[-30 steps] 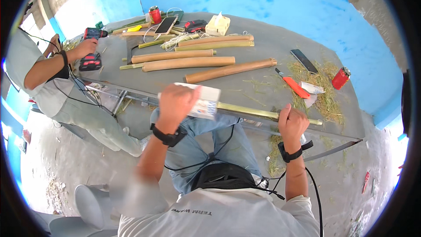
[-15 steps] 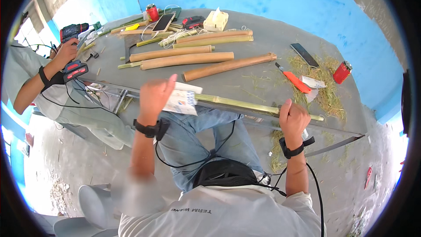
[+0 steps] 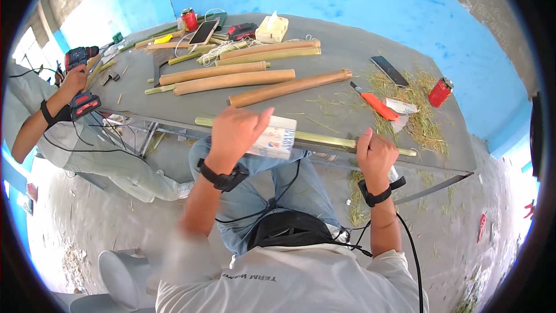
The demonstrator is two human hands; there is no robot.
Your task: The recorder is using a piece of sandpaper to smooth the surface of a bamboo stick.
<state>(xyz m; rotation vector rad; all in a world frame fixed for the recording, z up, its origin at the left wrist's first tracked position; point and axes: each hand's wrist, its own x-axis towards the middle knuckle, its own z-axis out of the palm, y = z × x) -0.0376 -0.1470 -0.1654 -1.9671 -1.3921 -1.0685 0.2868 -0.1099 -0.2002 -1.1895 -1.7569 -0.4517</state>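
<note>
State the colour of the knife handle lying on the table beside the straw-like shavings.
Orange-red. The knife handle shows in the head view, right of the bamboo poles.

Green bamboo strip (image 3: 324, 138) partly hidden (mid-length) behind white sanding block (image 3: 275, 141) and left hand (image 3: 234, 133).

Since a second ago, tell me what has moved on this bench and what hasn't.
The left hand has slid its white sheet leftward along the thin green bamboo strip, then partway back; its grip on the sheet is unchanged. At the far left, a co-worker's hand lifted the red and black power drill. The right hand stays clamped on the strip; the bamboo poles have not shifted.
</note>
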